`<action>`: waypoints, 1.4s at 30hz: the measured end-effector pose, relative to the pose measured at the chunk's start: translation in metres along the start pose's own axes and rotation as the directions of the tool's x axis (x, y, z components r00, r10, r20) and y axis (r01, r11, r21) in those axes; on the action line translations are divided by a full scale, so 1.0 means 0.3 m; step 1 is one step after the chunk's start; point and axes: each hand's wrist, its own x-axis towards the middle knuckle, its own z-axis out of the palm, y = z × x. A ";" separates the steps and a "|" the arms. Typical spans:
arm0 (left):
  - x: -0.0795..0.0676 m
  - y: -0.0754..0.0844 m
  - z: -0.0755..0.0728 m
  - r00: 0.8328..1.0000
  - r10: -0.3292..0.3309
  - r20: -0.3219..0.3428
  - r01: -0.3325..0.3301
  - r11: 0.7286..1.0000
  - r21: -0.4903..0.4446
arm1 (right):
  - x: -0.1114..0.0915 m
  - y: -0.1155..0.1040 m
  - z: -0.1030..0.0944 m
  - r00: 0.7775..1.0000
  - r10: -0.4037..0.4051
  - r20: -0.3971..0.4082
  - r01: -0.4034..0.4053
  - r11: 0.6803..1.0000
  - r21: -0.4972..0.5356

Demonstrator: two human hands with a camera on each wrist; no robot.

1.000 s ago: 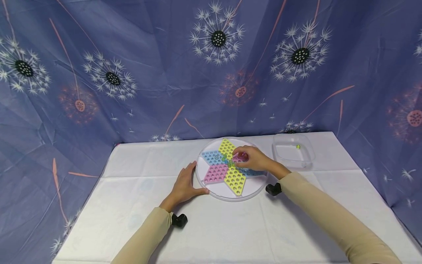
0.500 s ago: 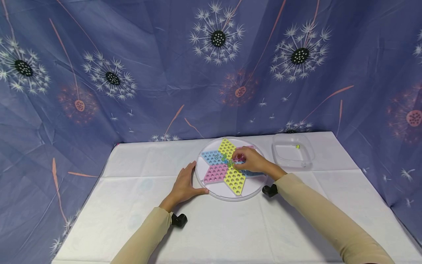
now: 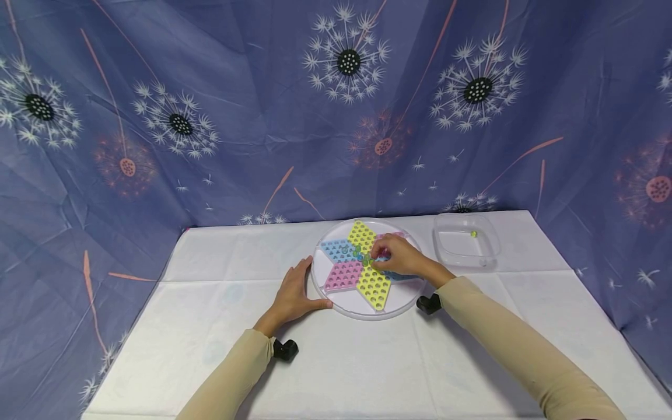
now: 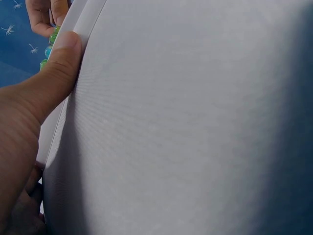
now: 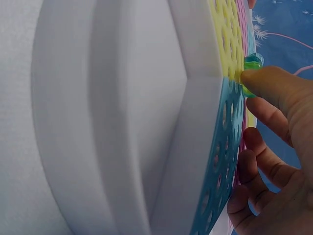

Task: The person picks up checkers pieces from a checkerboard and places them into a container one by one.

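A round white Chinese checkers board [image 3: 349, 300] with a yellow, pink and blue star of holes lies on the table. Several green and blue marbles [image 3: 357, 252] cluster at its centre, and a clear marble [image 3: 345, 249] sits on the blue point at left. My left hand [image 3: 294, 294] rests against the board's left rim, thumb and fingers spread along it. Over the centre, my right hand [image 3: 398, 255] pinches a green marble [image 5: 247, 91] between thumb and index finger, low against the holes. Its other fingers are bent over the board's right side, hiding part of the star.
A clear plastic container [image 3: 441, 256] stands right of the board, with a yellow-green marble [image 3: 474, 234] inside. The white-covered table [image 3: 357, 373] ends at a blue dandelion-print curtain [image 3: 252, 116]. A black wrist camera sits at each sleeve.
Over the last second my right hand has shifted slightly toward me and settled near the marbles at the centre. My left hand has stayed at the rim.
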 end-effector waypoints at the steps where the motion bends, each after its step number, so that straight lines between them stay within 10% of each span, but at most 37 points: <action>1: 0.000 0.000 0.000 1.000 0.000 0.001 0.000 1.000 0.001 | 0.000 0.000 0.001 1.000 0.003 0.000 -0.003 1.000 0.000; 42: -0.005 -0.002 0.002 1.000 -0.016 0.005 0.016 0.999 -0.027 | 0.012 -0.028 -0.091 0.998 -0.065 0.009 0.065 0.998 0.014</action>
